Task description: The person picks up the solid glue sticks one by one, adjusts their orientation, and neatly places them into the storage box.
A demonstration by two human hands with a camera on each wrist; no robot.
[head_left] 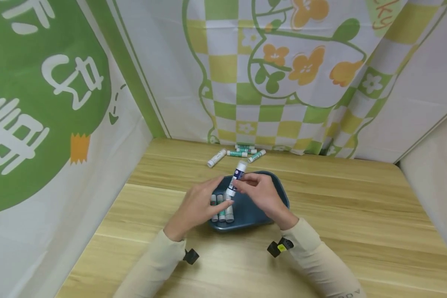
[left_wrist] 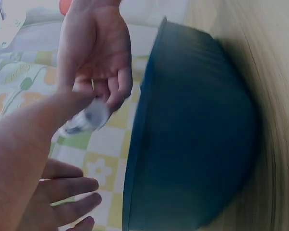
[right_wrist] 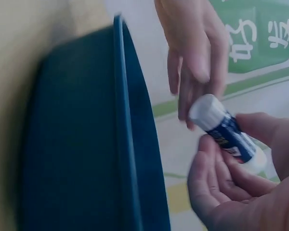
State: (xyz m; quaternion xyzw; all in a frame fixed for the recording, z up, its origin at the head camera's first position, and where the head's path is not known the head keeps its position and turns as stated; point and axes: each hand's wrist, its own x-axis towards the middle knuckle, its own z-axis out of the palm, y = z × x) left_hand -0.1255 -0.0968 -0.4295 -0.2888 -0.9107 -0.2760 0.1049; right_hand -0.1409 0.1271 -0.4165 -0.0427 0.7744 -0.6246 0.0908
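My right hand [head_left: 262,192] pinches a glue stick [head_left: 236,179] with a navy label and white ends between thumb and fingers. It holds the stick tilted above the blue tray [head_left: 255,213]; the right wrist view shows the grip on the label of the glue stick [right_wrist: 229,134]. My left hand [head_left: 199,203] hovers over the tray's left side with fingers loosely extended, close to the held stick. In the left wrist view, the fingers of my left hand [left_wrist: 62,192] are spread apart. Beneath its thumb, several glue sticks [head_left: 221,209] lie side by side in the tray, partly hidden.
Behind the tray, several green-labelled glue sticks [head_left: 237,154] lie on the wooden table [head_left: 357,207], along with a thicker white one [head_left: 217,158]. A patterned curtain [head_left: 242,74] hangs at the table's back edge, and a printed cloth [head_left: 128,136] stands at the left.
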